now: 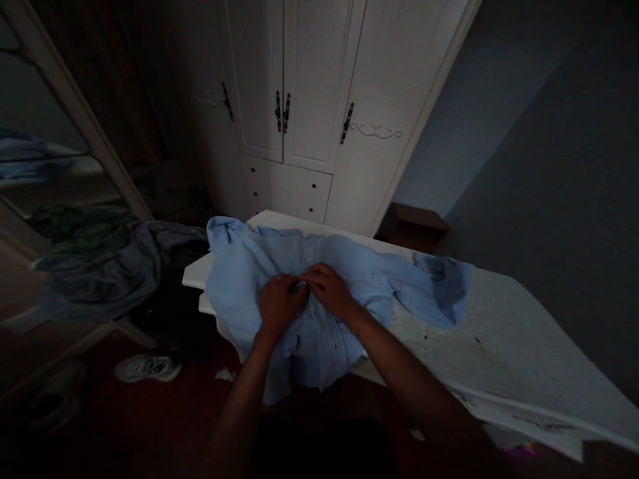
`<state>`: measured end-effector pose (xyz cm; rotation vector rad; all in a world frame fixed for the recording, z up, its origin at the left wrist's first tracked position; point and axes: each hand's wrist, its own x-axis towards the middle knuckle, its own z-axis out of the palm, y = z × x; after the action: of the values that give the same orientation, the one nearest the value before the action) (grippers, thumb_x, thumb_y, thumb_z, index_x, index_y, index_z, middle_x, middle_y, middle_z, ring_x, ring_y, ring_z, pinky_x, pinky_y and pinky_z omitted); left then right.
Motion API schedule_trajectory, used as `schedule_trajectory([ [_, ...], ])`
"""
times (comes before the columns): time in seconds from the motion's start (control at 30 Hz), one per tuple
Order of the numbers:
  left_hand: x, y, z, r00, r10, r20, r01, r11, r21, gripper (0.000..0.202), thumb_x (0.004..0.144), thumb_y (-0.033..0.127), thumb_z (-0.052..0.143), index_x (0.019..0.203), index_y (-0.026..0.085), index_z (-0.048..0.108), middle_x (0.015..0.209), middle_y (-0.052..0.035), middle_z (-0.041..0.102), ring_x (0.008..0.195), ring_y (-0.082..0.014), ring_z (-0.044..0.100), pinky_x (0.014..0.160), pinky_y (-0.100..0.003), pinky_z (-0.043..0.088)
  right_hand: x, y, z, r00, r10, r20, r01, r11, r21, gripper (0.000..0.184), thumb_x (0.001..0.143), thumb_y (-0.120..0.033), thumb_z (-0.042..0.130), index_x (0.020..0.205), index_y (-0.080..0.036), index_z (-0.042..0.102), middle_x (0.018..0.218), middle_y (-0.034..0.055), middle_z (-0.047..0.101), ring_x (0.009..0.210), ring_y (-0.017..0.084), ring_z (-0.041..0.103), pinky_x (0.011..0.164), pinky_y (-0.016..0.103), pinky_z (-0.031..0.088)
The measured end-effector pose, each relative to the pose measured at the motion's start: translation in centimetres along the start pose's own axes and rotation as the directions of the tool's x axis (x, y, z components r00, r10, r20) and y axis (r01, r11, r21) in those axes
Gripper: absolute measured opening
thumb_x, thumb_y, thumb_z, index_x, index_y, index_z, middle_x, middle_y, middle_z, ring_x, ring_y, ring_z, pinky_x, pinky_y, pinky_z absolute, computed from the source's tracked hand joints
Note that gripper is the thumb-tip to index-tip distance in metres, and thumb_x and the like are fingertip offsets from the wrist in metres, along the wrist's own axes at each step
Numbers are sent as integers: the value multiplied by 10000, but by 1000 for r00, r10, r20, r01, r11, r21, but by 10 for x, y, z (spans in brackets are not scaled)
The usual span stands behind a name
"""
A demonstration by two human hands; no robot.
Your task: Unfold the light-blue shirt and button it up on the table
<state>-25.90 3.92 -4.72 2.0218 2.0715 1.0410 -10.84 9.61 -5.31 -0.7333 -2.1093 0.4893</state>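
You have a button-up shirt (359, 273) on the table (499, 332), a wardrobe (312, 80) behind the table, and a sneaker (147, 368) on the floor (150, 426) left of it.

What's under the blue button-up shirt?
The white table shows past the blue button-up shirt on the left, right and far sides; the shirt drapes over its near edge. The tabletop directly beneath, and anything on it, is covered.
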Motion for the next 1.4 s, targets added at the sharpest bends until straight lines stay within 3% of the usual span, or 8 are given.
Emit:
schedule_trajectory([
  [0.13, -1, 1, -1, 1000, -4, 20, 3, 1000, 24, 282, 849, 395, 576, 993, 213, 735, 938, -62, 717, 923, -223, 633, 812, -321, 463, 0, -3, -2, 998, -60, 26, 63, 989, -134, 269, 842, -82, 588, 976, -243, 756, 1028, 69, 640, 1009, 183, 581, 913, 332, 486],
  [0.3, 0, 0, -1, 1000, -7, 29, 7, 1000, 0, 271, 840, 377, 587, 994, 219, 744, 936, -59, 720, 937, -225, 635, 832, -325, 465, 0, -8, -5, 999, -30, 39, 38, 978, -204, 207, 841, -130, 635, 993, -204, 755, 918, 64, 676, 913, 177, 601, 857, 311, 491],
  [0.53, 0, -6, 2, 999, 10, 39, -8, 999, -40, 267, 834, 410, 628, 976, 213, 739, 963, -49, 727, 963, -223, 634, 862, -329, 471, 0, -5, -13, 987, 17, 160, 31, 956, -292, 137, 896, -245, 632, 884, -187, 756, 832, 55, 697, 838, 173, 612, 821, 310, 473],
  [0.73, 0, -3, 0, 1000, 22, 10, -21, 999, -24, 241, 841, 395, 624, 960, 221, 742, 944, -53, 723, 954, -221, 640, 855, -330, 478, -1, -13, -14, 992, -89, 85, 116, 914, -388, 133, 892, -205, 620, 967, -186, 729, 948, 89, 642, 946, 205, 561, 851, 327, 469],
  [0.9, 2, 0, 1, 999, -32, 16, 32, 999, -14, 237, 852, 386, 606, 958, 224, 742, 963, -46, 728, 968, -223, 643, 853, -326, 477, 0, -21, -13, 986, -104, 132, 158, 840, -520, 137, 903, -164, 587, 909, -182, 722, 928, 86, 632, 913, 206, 541, 810, 310, 455],
  [1.1, 6, -2, -1, 993, -79, 86, 80, 997, -15, 222, 848, 382, 608, 974, 256, 741, 997, -24, 730, 979, -207, 644, 856, -303, 475, 1, -19, -11, 975, 14, 222, 110, 837, -536, 156, 925, -178, 566, 945, -170, 720, 878, 73, 666, 892, 192, 568, 822, 288, 459],
  [1.2, 7, -2, -4, 990, -90, 111, 93, 995, -27, 217, 833, 370, 631, 981, 258, 743, 1000, -23, 732, 982, -205, 643, 843, -297, 480, 0, -19, -11, 967, 17, 253, 122, 844, -523, 177, 937, -173, 543, 978, -159, 714, 906, 82, 673, 908, 193, 578, 853, 299, 461],
  [1.4, 6, 0, -3, 990, -116, 82, 122, 989, -80, 217, 824, 352, 637, 980, 253, 751, 978, -25, 735, 932, -201, 659, 810, -301, 491, -1, -21, -11, 982, 4, 190, 96, 852, -515, 170, 926, -198, 557, 949, -142, 716, 930, 113, 672, 924, 223, 586, 838, 326, 471],
])
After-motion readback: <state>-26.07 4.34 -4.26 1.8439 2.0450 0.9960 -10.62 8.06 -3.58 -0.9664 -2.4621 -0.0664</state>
